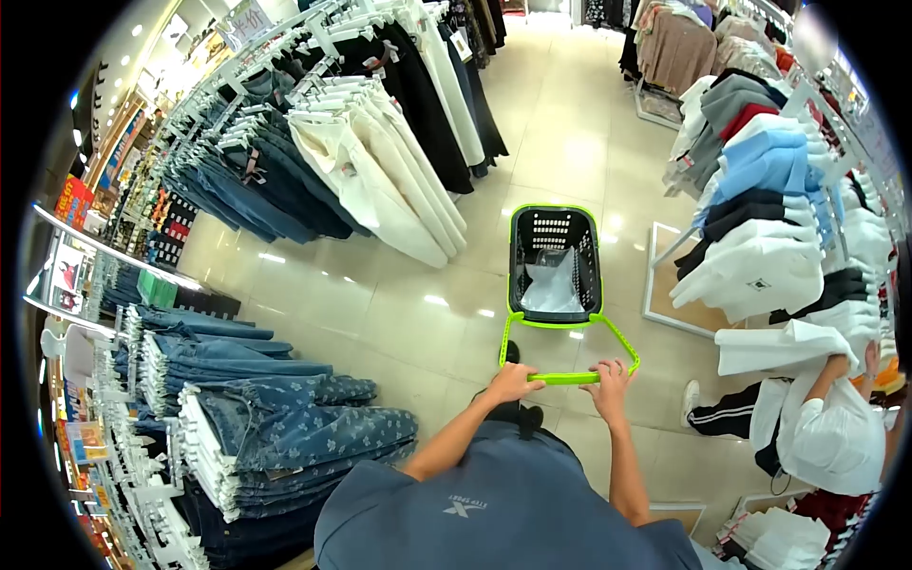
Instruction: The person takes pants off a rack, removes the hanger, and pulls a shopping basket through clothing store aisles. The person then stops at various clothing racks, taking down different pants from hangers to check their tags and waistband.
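A black shopping basket (514, 256) with a bright green rim stands in front of me on the tiled floor. Its long green handle (567, 378) is pulled back toward my body. My left hand (514, 382) is closed around the left end of the grip bar. At the bar's right end, my right hand (608, 385) has its fingers closed on the corner of the handle. Inside the basket lies a clear, whitish plastic package (553, 285); what it contains I cannot make out.
Racks of white trousers (366, 171) and jeans (275, 418) line the left. Folded-over tops (760, 256) hang on the right above a white-framed stand base (665, 318). Close on my right, another person in white (831, 437) handles a white garment. A tiled aisle (560, 114) runs ahead.
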Demonstrator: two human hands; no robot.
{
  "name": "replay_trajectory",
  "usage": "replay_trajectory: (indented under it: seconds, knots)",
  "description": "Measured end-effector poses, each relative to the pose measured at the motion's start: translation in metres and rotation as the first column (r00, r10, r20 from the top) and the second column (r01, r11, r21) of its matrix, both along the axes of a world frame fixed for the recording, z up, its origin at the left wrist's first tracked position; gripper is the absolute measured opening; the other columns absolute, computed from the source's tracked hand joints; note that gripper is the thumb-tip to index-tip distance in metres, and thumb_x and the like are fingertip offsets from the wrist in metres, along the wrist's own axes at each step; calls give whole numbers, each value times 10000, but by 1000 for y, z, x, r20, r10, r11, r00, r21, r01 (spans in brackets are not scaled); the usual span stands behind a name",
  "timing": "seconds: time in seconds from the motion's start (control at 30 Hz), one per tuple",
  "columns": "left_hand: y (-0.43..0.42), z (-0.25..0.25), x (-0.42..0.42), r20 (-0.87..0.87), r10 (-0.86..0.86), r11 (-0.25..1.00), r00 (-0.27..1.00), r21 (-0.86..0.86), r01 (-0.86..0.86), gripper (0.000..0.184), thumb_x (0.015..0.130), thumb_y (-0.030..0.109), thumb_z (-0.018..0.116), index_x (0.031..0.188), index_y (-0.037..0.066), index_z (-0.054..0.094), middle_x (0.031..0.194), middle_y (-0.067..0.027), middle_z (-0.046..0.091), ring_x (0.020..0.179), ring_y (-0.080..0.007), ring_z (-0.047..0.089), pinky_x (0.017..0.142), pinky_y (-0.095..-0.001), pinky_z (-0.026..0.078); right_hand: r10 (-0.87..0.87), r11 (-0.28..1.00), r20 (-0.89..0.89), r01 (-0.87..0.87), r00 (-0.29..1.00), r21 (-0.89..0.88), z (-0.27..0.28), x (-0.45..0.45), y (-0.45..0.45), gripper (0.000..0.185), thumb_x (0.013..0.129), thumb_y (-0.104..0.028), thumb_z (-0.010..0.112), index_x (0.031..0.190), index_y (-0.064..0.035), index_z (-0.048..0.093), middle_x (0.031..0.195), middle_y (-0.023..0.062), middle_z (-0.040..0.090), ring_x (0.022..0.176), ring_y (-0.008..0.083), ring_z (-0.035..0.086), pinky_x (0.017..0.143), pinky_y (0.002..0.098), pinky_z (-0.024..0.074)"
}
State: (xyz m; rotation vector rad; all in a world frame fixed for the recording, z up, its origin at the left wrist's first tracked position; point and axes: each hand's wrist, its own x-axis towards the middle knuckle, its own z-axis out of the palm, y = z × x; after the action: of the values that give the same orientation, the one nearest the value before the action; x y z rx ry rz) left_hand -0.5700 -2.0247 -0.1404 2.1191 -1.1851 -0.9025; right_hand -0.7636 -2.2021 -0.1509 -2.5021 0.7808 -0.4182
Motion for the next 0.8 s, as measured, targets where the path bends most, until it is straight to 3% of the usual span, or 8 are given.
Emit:
replay_trajectory:
  seconds: [0.13, 0.23, 0.43, 0.6, 0.7, 0.8]
  knots:
    - [-30, -16, 21, -36, -51, 993, 998, -112, 46, 416, 790, 413, 648, 921, 20, 690, 731, -221, 635, 719, -398, 624, 695, -461, 487, -9, 996, -59, 14, 998, 85, 1, 17, -36, 463, 553, -231, 843, 964, -166, 640, 1088, 4, 548, 1196, 308, 399, 1065, 633, 103]
    - [-66, -19, 71, -101, -114, 991, 988, -79, 106, 425, 800, 415, 637, 954, 22, 685, 781, -216, 647, 753, -401, 624, 713, -467, 486, -54, 992, -118, 67, 992, 110, 2, 58, -65, 441, 541, -231, 849, 927, -162, 646, 1052, 1, 565, 1185, 306, 409, 1067, 621, 113]
    - [-97, -24, 147, -84, 45, 988, 996, -144, -56, 387, 819, 404, 626, 907, 31, 679, 785, -209, 645, 756, -398, 622, 704, -464, 488, 22, 1000, -137, -22, 990, -2, 5, 157, -119, 444, 556, -243, 844, 940, -160, 638, 1048, 12, 580, 1159, 310, 422, 1039, 598, 164]
    - [-114, -33, 214, -81, 86, 977, 993, -190, -100, 355, 806, 372, 646, 886, 27, 676, 769, -213, 643, 728, -387, 624, 681, -456, 487, 38, 999, -204, -29, 978, 44, 3, 227, -129, 443, 578, -290, 838, 943, -154, 626, 1049, 9, 587, 1170, 314, 433, 1014, 656, 148]
    - [-126, -35, 247, 42, 99, 970, 994, -226, -87, 349, 788, 354, 659, 866, 14, 680, 757, -216, 643, 717, -381, 626, 671, -450, 486, 34, 994, -223, -10, 974, 108, -11, 258, -135, 449, 580, -305, 838, 946, -157, 625, 1046, 2, 592, 1174, 305, 435, 991, 691, 137]
    - [-140, -31, 271, -48, 101, 985, 994, -135, -106, 351, 771, 345, 670, 843, 2, 686, 735, -218, 640, 705, -378, 626, 670, -445, 488, 49, 988, -196, -19, 979, 153, -22, 281, -151, 444, 567, -293, 844, 927, -149, 627, 1055, -7, 597, 1169, 292, 439, 962, 709, 127]
